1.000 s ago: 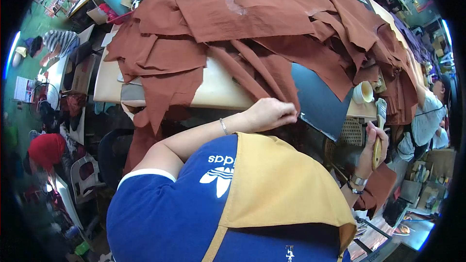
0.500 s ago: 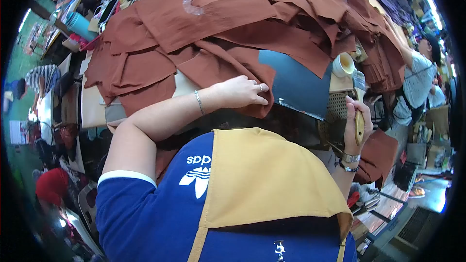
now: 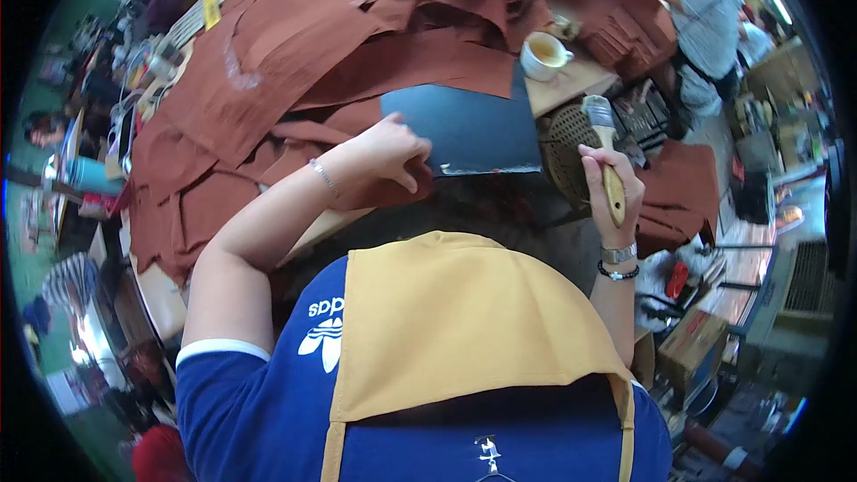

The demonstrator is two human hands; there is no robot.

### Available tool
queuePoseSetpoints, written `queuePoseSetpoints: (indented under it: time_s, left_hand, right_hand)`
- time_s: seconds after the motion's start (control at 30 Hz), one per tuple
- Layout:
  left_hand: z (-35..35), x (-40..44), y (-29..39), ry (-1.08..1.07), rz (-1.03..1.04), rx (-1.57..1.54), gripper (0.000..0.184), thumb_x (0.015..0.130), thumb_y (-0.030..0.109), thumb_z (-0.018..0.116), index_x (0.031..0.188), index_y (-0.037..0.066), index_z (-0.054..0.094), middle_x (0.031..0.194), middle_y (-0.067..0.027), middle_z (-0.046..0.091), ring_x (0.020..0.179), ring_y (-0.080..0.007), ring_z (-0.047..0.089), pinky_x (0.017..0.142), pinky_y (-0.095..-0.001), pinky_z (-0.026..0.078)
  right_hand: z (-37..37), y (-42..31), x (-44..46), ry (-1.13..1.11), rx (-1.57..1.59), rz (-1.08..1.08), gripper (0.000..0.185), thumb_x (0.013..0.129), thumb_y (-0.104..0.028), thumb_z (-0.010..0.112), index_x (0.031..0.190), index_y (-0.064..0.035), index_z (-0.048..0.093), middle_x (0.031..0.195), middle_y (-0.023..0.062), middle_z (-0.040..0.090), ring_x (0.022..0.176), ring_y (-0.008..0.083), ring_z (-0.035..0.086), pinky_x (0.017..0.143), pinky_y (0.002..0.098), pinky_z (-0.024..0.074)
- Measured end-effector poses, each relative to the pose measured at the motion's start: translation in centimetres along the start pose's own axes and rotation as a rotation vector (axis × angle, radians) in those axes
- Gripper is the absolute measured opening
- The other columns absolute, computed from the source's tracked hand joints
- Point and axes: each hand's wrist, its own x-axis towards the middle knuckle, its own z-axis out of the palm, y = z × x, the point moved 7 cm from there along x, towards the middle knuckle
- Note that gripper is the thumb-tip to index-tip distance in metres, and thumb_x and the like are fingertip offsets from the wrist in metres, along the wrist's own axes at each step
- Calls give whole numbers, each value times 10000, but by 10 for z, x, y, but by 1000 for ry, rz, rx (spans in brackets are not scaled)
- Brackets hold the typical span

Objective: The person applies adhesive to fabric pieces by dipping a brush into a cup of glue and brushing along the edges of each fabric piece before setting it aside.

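My left hand (image 3: 390, 159) is closed on the edge of a reddish-brown leather piece (image 3: 415, 186), left of a dark board (image 3: 478, 129). The board lies at the table's near edge, with brown leather overlapping its far side. My right hand (image 3: 612, 186) is wrapped round the wooden handle of a wide brush (image 3: 603, 129), bristles pointing up and away from me. Beyond the brush, a white cup (image 3: 543, 55) with yellowish contents stands on a pale board (image 3: 576, 87).
Large overlapping leather pieces (image 3: 295, 36) cover much of the table. A co-worker in a light top (image 3: 710, 27) is at the upper right. A woven stool (image 3: 567, 138) stands below the table edge. More brown leather (image 3: 678, 192) hangs at the right. A teal bottle (image 3: 94, 176) is at the left.
The view has turned to the right. My left hand has moved the leather edge leftward off the dark board, which shows more of its surface. The brush stays in my right hand.
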Motion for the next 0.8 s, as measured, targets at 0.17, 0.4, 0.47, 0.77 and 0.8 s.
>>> queuePoseSetpoints:
  time_s: [0.17,0.4,0.47,0.77,0.8]
  left_hand:
    - [-40,26,54,297,233,-271,283,855,295,738,852,58,584,790,-129,614,789,-329,625,727,-422,474]
    - [-142,66,151,679,434,-540,328,828,189,813,835,44,518,681,-98,485,609,-271,469,555,-330,419]
    - [-162,64,157,845,473,-525,348,826,138,828,845,35,496,709,-54,410,634,-155,361,561,-253,378]
    - [-125,77,141,517,180,-717,244,837,230,755,862,17,639,769,-194,614,709,-388,606,634,-405,494]
    - [-128,68,148,568,288,-628,237,848,221,752,905,16,648,777,-175,645,704,-362,625,641,-391,498]
  right_hand:
    - [8,1,-21,-39,136,-46,494,754,-268,889,1044,-70,542,1140,131,717,976,203,693,853,314,551]
    - [5,7,-32,-16,71,-19,534,706,-160,913,1024,-116,486,1006,41,587,940,155,596,812,294,504]
    - [-33,7,-29,143,60,11,464,744,-96,874,1016,-120,500,945,6,565,861,117,582,744,270,500]
    - [-154,-42,47,341,-236,-399,268,908,38,686,1019,-66,466,986,87,716,902,140,685,825,287,536]
    - [-147,-50,57,332,-316,-453,251,914,34,679,1016,-63,472,988,85,721,898,142,691,824,288,537]
